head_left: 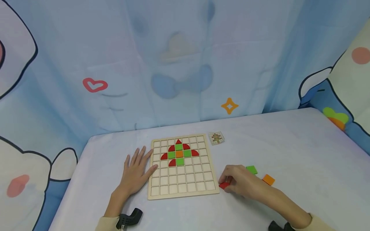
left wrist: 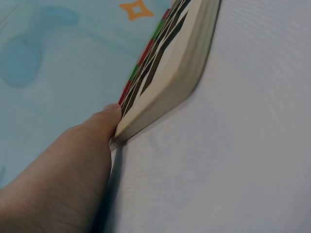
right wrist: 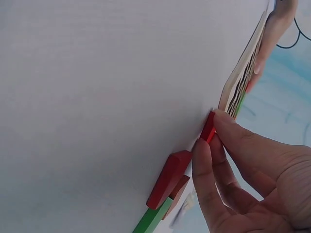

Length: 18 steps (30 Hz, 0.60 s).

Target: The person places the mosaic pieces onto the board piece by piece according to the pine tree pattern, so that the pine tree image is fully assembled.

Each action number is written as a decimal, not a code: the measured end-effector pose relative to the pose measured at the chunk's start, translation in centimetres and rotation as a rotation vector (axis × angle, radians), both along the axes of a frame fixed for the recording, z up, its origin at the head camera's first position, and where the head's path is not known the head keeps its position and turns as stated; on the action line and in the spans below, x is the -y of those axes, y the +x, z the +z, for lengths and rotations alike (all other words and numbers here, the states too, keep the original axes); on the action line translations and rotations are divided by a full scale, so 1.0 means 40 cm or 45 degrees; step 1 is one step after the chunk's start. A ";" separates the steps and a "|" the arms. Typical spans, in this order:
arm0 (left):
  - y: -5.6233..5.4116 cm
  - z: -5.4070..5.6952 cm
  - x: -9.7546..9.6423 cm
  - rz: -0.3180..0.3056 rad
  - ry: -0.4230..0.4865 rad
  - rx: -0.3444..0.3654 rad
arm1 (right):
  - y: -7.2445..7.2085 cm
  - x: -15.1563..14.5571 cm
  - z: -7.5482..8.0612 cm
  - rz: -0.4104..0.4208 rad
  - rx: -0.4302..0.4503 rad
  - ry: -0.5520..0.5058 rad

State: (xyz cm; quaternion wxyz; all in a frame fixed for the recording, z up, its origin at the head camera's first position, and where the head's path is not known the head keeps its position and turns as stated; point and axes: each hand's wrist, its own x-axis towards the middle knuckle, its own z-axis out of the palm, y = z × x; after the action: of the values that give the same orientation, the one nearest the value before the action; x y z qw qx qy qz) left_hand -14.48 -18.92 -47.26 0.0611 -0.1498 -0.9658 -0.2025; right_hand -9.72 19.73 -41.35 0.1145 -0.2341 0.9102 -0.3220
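Note:
Beside the lower right corner of a wooden grid board (head_left: 185, 196), my right hand (head_left: 241, 181) pinches a red block (right wrist: 209, 127) between thumb and fingertips, low over the tabletop. My left hand (head_left: 134, 176) lies with its fingers spread at the board's left side, the thumb touching the board's edge. In the board's upper half sit several pieces: a red triangle (head_left: 178, 141) on top, red quarter-round pieces (head_left: 195, 153), green squares (head_left: 180, 161) and one orange square (head_left: 179, 154). The right wrist view shows another red block (right wrist: 170, 177) near my fingers.
A small pattern card (head_left: 216, 138) lies off the board's upper right corner. Behind my right hand are a green block (head_left: 251, 169) and an orange block (head_left: 268, 179). White cloth (head_left: 289, 144) covers the table, and a blue printed curtain (head_left: 185, 64) hangs behind it.

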 end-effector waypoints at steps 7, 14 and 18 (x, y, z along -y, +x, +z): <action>-0.003 -0.003 0.001 -0.007 0.008 0.017 | -0.012 -0.001 0.009 0.015 0.077 0.001; -0.005 -0.007 0.004 -0.019 0.023 0.005 | -0.022 0.003 0.016 0.011 0.117 0.031; -0.005 -0.006 0.005 -0.017 0.021 0.011 | -0.024 0.007 0.019 0.002 0.129 0.053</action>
State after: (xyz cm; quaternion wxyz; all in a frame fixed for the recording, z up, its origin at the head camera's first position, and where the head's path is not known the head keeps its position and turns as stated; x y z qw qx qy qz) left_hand -14.67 -19.11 -47.50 0.0568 -0.1549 -0.9634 -0.2115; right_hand -10.68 19.44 -40.58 0.1654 -0.2160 0.9095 -0.3142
